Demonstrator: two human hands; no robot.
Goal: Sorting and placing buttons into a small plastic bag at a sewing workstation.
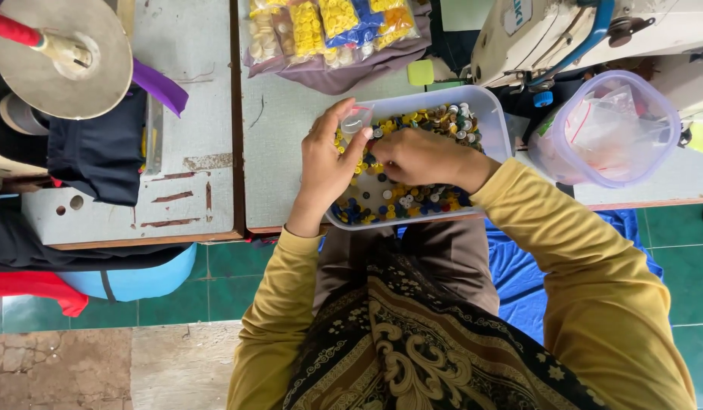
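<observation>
From the head view, your left hand [326, 163] holds a small clear bag [354, 121] pinched between thumb and forefinger, just above the near-left part of the clear plastic tub [494, 125], while your right hand [420, 157] is curled down among the loose buttons [397, 199] in the tub, fingers closed as if on a few of them, though what it grips is hidden under the knuckles. The two hands sit close together over the tub, nearly touching. Keep the bag's mouth open and directly over the tub, so anything you drop falls back among the buttons and not onto the table [287, 114] or your lap. Bring the right hand to the bag rather than the bag to the hand, and take only a few buttons at a time; a full pinch is likely to spill. The tub's front edge hangs slightly past the table edge toward you, so press lightly and avoid leaning on that rim. Beyond the tub lie filled packets of yellow and blue buttons [332, 26]; to its right stands a round lidded container [613, 129], and behind that the sewing machine [594, 30]. Keep your sleeves clear of both as you work.
</observation>
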